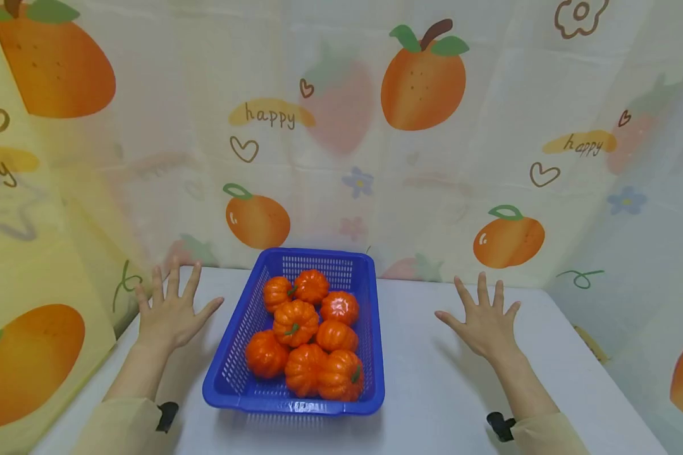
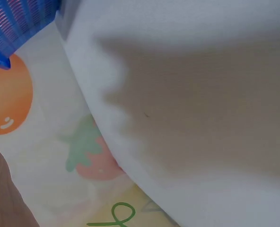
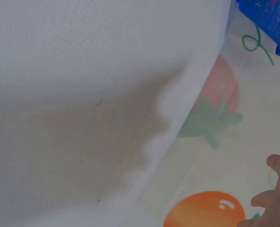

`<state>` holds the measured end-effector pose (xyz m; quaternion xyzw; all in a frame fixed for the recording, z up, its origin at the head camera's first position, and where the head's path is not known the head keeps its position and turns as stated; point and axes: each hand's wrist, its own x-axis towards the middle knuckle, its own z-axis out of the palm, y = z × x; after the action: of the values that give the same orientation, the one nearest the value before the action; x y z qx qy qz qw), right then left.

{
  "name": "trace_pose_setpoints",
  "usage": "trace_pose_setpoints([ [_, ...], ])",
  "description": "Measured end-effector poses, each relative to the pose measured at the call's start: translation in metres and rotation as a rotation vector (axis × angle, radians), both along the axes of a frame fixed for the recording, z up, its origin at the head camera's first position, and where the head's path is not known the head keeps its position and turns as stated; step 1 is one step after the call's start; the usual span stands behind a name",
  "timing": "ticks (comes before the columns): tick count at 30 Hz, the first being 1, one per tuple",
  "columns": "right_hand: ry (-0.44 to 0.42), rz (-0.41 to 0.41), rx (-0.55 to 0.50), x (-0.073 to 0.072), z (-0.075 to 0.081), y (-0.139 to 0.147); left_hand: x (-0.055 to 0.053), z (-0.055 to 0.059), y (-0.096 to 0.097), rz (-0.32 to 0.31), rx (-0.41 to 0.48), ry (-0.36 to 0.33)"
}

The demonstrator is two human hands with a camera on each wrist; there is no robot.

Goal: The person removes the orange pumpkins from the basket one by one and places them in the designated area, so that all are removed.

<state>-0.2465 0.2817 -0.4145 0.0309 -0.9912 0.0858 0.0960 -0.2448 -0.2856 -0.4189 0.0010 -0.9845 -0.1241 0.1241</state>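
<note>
A blue plastic basket [image 1: 296,404] with perforated sides stands on the white table between my two hands. Several small orange toy pumpkins [image 1: 296,323] lie in it, some with green stems. My left hand [image 1: 172,317] is spread over the table on the basket's left, fingers straight and apart, holding nothing. On the other side my right hand [image 1: 486,323] is spread the same way, farther from the basket. Both hands cast shadows on the table, seen in the wrist views. A corner of the basket [image 2: 21,28] shows in the left wrist view, and another in the right wrist view.
The white table [image 1: 432,404] ends at the back against a hanging cloth [image 1: 341,208] printed with oranges, strawberries, hearts and the word happy. More of this cloth hangs along the left and right sides. A black band [image 1: 167,417] sits at each sleeve cuff.
</note>
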Motion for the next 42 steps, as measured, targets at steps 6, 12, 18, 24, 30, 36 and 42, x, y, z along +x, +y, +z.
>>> trace_pose_setpoints([
  [6,0.011,0.011,0.017,0.000,0.002,-0.001,0.004,-0.003,-0.001,-0.010,0.027,0.024],
  [12,0.045,0.044,-0.012,0.000,0.011,-0.010,0.008,0.003,0.005,-0.071,0.200,-0.047],
  [18,0.101,0.187,-0.172,0.000,0.026,-0.041,0.014,0.008,0.018,-0.220,0.756,-0.409],
  [24,-0.011,0.431,-0.413,-0.003,0.046,-0.093,0.012,0.009,0.025,-0.285,0.940,-0.556],
  [30,-0.218,0.662,-0.631,-0.021,0.052,-0.138,0.004,0.011,0.030,-0.327,0.975,-0.568],
  [36,-0.487,0.765,-0.756,-0.035,0.043,-0.171,0.003,0.006,0.029,-0.349,0.996,-0.565],
  [42,-0.569,0.870,-0.723,-0.038,0.026,-0.199,0.004,0.000,0.022,-0.365,1.036,-0.579],
])
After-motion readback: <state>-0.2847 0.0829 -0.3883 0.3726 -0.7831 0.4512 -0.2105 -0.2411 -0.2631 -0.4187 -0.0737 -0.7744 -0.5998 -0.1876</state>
